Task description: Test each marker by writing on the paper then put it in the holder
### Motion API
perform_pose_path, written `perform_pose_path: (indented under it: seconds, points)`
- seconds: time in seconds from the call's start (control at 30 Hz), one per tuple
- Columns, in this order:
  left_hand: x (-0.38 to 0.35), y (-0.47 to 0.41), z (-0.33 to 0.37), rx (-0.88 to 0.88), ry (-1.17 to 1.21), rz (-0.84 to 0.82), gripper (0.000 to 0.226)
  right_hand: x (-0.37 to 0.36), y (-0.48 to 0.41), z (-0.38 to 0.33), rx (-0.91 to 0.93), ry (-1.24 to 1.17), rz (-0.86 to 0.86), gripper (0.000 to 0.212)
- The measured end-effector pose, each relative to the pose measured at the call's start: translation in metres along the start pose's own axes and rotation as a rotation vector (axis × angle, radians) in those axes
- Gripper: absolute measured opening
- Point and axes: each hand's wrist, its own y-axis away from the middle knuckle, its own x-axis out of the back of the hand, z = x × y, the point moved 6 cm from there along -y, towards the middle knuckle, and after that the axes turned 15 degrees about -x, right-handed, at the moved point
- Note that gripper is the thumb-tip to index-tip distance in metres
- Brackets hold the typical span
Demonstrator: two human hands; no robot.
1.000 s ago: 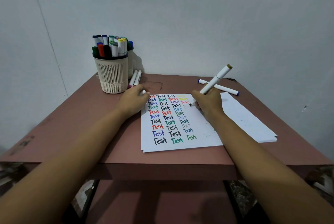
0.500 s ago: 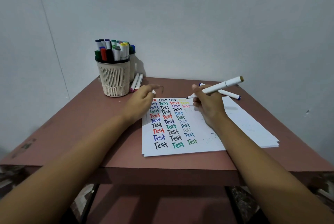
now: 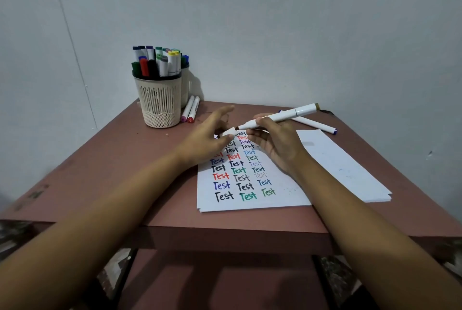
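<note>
Brown table [image 3: 125,172], pale wall [image 3: 275,22]; your right hand [image 3: 277,144] grips the marker [image 3: 282,115], left hand [image 3: 202,142] pinches a cap [image 3: 229,132] (holder [image 3: 160,99] back-left).

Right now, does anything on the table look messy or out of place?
Loose on the table: two markers beside the holder, another marker behind the paper. Small ink specks dot the paper's lower right.
</note>
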Motion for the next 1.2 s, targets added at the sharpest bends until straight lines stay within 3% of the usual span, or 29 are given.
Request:
perform_pose_path:
  seconds: [0.37, 0.53, 0.87, 1.2]
  points:
    - [0.001, -0.001, 0.002, -0.061, 0.025, 0.052, 0.053, -0.005, -0.002, 0.006, -0.041, 0.126, -0.065, 0.013]
    - [0.006, 0.000, -0.001, -0.042, -0.163, 0.070, 0.022, -0.001, -0.005, 0.008, -0.073, 0.104, -0.049, 0.015]
    - [-0.002, 0.002, 0.005, -0.080, -0.098, -0.016, 0.032, -0.001, -0.004, 0.011, -0.078, 0.118, -0.058, 0.021]
    - [0.001, 0.004, 0.007, -0.119, -0.131, 0.003, 0.022, -0.003, -0.006, 0.015, -0.101, 0.063, -0.133, 0.020]
